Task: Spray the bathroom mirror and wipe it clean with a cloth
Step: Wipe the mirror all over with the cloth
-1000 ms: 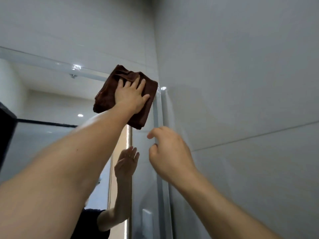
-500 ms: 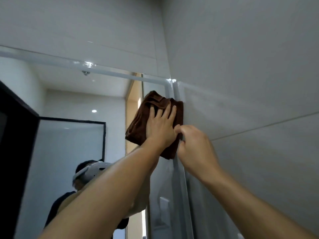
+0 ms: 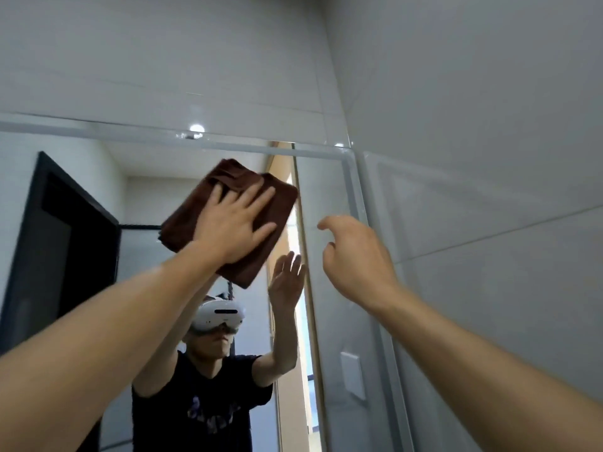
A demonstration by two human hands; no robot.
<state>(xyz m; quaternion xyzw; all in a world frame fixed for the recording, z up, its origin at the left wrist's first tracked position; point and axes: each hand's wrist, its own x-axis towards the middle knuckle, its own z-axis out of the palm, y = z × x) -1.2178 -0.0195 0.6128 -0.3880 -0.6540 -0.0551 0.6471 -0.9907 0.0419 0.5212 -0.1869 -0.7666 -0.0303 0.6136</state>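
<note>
Mirror [image 3: 329, 256] edge lies just right of the left hand [image 3: 233, 223], fingers [image 3: 257, 195] flat on the cloth [image 3: 277, 207]; right hand [image 3: 354, 259] loosely released near the wall [image 3: 473, 158].

We see a dim, evenly lit bathroom in cool grey tones, with soft, faint shadows. Small bright ceiling lights glint at the mirror's top edge [image 3: 197, 128] and corner [image 3: 339, 145]. A warm strip of light shows in the mirror's reflected doorway [image 3: 287, 197]. The left hand [image 3: 235, 223] and brown cloth [image 3: 241, 203] are motion-blurred. The wide lens bends straight lines, and the forearms near the edges look soft.
</note>
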